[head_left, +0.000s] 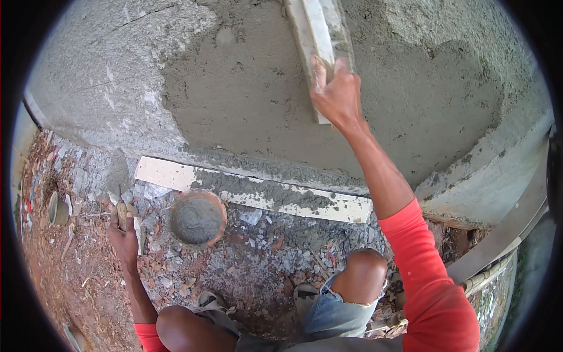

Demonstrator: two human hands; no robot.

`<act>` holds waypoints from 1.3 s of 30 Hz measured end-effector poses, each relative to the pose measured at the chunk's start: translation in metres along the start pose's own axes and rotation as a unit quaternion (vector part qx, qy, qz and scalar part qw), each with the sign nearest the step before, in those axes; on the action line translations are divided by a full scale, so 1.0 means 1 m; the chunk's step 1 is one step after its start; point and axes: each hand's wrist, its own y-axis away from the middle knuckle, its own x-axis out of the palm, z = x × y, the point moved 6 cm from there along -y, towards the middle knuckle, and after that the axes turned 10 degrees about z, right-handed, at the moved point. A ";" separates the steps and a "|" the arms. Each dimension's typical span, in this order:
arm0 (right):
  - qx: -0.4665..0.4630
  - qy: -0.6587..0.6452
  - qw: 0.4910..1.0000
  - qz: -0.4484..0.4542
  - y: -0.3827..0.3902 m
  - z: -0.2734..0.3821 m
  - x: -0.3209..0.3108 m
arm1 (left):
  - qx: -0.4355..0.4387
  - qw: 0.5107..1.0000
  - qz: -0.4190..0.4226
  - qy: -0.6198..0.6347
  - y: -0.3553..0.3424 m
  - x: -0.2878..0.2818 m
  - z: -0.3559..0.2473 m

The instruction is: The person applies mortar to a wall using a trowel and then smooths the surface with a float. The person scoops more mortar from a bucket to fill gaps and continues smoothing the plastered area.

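Two bare hands hold two tools. The right hand (pixel 340 97) has its grip closed around a long pale bar (pixel 317 32), close to the lower end. This bar is almost upright, a little tilted, in front of the wet cement (pixel 240 100) which covers part of the wall (pixel 105 64). The left hand (pixel 125 239) has its grip around the handle of a trowel (pixel 118 175); the grey blade points toward the wall. To the right of this hand, a round bucket (pixel 222 218) with grey mix (pixel 198 222) stands on the stony ground (pixel 99 281). Along the foot of the wall lies a white board (pixel 349 207), partly covered with cement.
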 end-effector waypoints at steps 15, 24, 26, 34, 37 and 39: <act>0.064 -0.107 0.989 -0.077 0.039 -0.091 -0.047 | 0.021 0.999 -0.025 -0.013 0.001 -0.062 0.024; -0.091 0.110 0.987 0.071 0.005 0.021 0.058 | 0.058 0.998 -0.017 -0.013 -0.050 -0.015 -0.053; -0.089 0.132 0.985 0.072 0.005 0.002 0.051 | 0.050 0.999 -0.012 -0.011 -0.046 -0.010 -0.057; -0.087 -0.074 0.991 -0.063 0.047 -0.072 -0.009 | -0.052 0.990 -0.082 -0.100 0.046 -0.148 0.123; -0.077 0.127 0.986 0.075 0.019 -0.006 0.069 | -0.009 0.987 -0.098 -0.123 0.027 -0.118 0.107; -0.144 0.177 0.964 0.138 0.012 0.023 0.121 | -0.037 0.994 -0.045 -0.089 -0.003 -0.072 0.052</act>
